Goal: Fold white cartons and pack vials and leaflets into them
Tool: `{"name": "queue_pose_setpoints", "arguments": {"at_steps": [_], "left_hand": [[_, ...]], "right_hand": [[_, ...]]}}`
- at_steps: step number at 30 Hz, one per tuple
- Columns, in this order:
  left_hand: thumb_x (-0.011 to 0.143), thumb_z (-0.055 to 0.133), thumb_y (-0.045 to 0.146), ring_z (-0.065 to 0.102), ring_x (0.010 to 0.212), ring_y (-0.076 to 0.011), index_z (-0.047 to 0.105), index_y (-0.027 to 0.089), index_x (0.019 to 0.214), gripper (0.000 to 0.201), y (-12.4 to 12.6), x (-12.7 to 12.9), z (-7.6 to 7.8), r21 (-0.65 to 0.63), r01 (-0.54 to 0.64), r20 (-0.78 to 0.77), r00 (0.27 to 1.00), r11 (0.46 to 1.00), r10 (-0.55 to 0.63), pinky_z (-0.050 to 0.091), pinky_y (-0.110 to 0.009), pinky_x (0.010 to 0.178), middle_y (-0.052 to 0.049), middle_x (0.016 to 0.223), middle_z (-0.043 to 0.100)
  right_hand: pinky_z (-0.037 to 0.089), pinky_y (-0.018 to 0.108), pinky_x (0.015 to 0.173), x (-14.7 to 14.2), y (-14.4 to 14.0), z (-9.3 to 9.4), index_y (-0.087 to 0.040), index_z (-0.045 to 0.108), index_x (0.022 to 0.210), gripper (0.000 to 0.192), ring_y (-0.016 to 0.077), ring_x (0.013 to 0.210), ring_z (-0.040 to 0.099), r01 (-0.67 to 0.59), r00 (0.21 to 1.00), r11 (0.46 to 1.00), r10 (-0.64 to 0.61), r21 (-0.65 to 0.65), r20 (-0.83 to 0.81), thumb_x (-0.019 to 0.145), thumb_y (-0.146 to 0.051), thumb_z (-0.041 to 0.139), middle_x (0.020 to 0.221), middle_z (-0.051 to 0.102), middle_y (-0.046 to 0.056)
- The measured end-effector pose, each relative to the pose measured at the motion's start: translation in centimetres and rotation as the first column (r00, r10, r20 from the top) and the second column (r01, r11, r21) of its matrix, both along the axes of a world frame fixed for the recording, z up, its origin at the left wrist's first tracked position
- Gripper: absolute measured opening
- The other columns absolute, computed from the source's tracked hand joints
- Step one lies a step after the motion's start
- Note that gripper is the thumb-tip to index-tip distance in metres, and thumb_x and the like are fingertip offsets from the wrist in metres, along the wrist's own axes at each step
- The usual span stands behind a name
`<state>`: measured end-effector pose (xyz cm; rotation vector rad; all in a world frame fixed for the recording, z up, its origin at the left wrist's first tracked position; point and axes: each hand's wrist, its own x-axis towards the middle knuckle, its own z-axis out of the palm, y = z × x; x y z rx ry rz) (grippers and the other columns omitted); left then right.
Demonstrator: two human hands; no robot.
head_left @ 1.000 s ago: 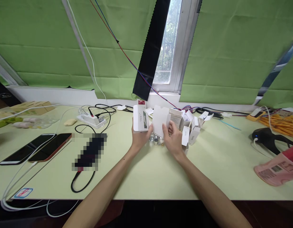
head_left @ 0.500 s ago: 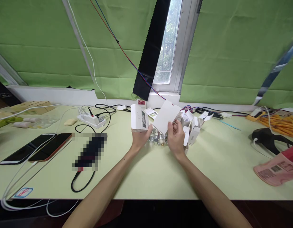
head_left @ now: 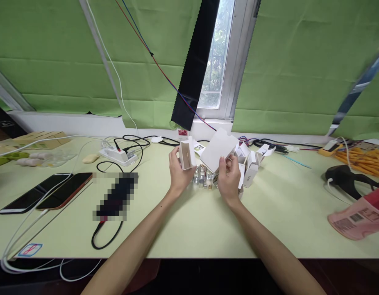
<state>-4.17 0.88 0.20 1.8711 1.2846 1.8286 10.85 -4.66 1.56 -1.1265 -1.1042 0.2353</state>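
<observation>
My left hand is wrapped round a small white cardboard box, whose hollow inside faces me. Between the thumb and fingers of my right hand is a flat white cardboard piece, tilted, with a plain face towards me. I cannot tell whether it is a lid or a flattened box. The two pieces are held close together above the table. Below and between my hands stand several small silvery metal cylinders. Just right of my right hand are several open white boxes.
On the table to the left lie two phones, a blurred-out dark device and a power strip with cables. To the right are a pink packet, a black strapped object and orange sticks.
My left hand has turned its box, so the printed face is gone from view and the hollow inside shows. The white piece in my right hand has shifted slightly right.
</observation>
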Motion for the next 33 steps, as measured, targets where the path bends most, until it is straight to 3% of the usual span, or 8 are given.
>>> {"name": "queue_pose_setpoints", "arguments": {"at_steps": [9, 15, 22, 26, 33], "left_hand": [[0.069, 0.077, 0.021, 0.047, 0.129, -0.0325, 0.040, 0.022, 0.136, 0.077, -0.53, -0.16, 0.75, -0.014, -0.081, -0.089, 0.993, 0.997, 0.080, 0.046, -0.046, 0.105, -0.013, 0.131, 0.046], [0.071, 0.070, 0.014, 0.051, 0.121, -0.0321, 0.040, 0.023, 0.135, 0.072, -0.36, -0.54, 1.02, -0.043, -0.154, -0.140, 0.979, 0.987, 0.146, 0.051, -0.046, 0.097, -0.013, 0.131, 0.040], [0.073, 0.067, 0.013, 0.061, 0.100, -0.0300, 0.038, 0.026, 0.138, 0.073, -0.04, -0.72, 0.65, -0.115, -0.252, -0.236, 0.947, 0.961, 0.220, 0.057, -0.045, 0.076, -0.014, 0.133, 0.037], [0.073, 0.063, 0.011, 0.064, 0.081, -0.0257, 0.037, 0.030, 0.140, 0.075, -0.08, -0.68, 0.46, -0.146, -0.286, -0.346, 0.912, 0.947, 0.222, 0.054, -0.041, 0.062, -0.015, 0.137, 0.035], [0.073, 0.061, 0.008, 0.064, 0.073, -0.0246, 0.036, 0.034, 0.141, 0.077, -0.21, -0.58, 0.37, -0.130, -0.290, -0.442, 0.873, 0.948, 0.207, 0.049, -0.038, 0.059, -0.015, 0.142, 0.034]], "right_hand": [[0.052, 0.034, 0.074, 0.07, -0.26, 0.06, -0.017, 0.055, 0.114, 0.035, 0.0217, 0.083, 0.067, 0.059, 0.994, 0.997, -0.054, 0.046, -0.100, 0.098, -0.048, 0.049, 0.091, 0.070, 0.009], [0.054, 0.031, 0.071, 0.15, 0.14, -0.60, -0.019, 0.052, 0.120, 0.038, 0.0213, 0.090, 0.069, 0.092, 0.985, 0.992, -0.078, 0.087, -0.156, 0.099, -0.049, 0.047, 0.099, 0.070, 0.011], [0.052, 0.028, 0.061, 0.06, 0.28, -0.64, -0.022, 0.048, 0.126, 0.040, 0.0159, 0.068, 0.065, 0.130, 0.971, 0.977, -0.092, 0.168, -0.219, 0.099, -0.051, 0.045, 0.099, 0.066, 0.009], [0.047, 0.027, 0.049, -0.13, 0.06, -0.34, -0.021, 0.044, 0.128, 0.041, 0.0118, 0.049, 0.053, 0.062, 0.976, 0.982, -0.023, 0.178, -0.215, 0.100, -0.050, 0.042, 0.086, 0.063, 0.004], [0.047, 0.026, 0.046, -0.43, -0.46, -0.02, -0.021, 0.047, 0.117, 0.035, 0.0109, 0.046, 0.053, -0.002, 0.977, 0.989, 0.033, 0.147, -0.210, 0.098, -0.049, 0.049, 0.083, 0.064, 0.003]]}}
